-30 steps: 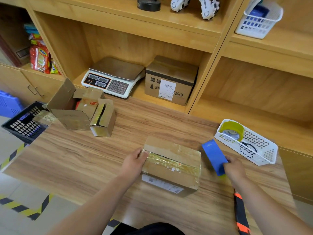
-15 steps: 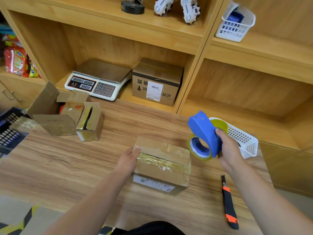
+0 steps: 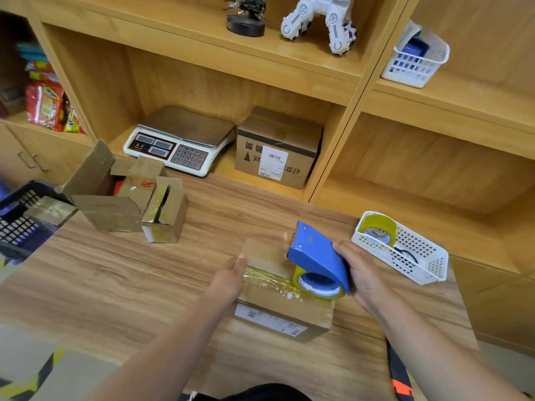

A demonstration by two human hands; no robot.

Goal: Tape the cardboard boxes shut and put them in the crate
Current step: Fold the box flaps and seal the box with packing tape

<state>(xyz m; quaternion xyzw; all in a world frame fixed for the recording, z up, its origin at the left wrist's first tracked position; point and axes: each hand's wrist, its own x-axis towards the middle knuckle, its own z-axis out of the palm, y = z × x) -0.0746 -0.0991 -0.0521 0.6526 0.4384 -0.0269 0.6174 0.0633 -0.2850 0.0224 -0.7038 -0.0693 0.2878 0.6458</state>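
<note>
A closed cardboard box [image 3: 278, 311] with old tape along its top seam lies on the wooden table in front of me. My left hand [image 3: 230, 277] presses on the box's left end with straight fingers. My right hand [image 3: 357, 273] grips a blue tape dispenser [image 3: 315, 256] carrying a yellowish roll, held over the right part of the box top. Two more cardboard boxes, one with open flaps [image 3: 107, 195] and one smaller [image 3: 166, 212], stand at the table's far left. The dark crate [image 3: 17, 209] sits beyond the table's left edge with a taped box [image 3: 50, 209] at its rim.
A white basket [image 3: 417, 253] with a spare tape roll stands at the right. An orange-black utility knife [image 3: 399, 374] lies near the front right edge. Behind, the shelf holds a scale [image 3: 179, 143] and a labelled carton [image 3: 278, 149].
My right hand lifted the dispenser off the table and has brought it left and down over the box top. My left hand stays on the box's left end.
</note>
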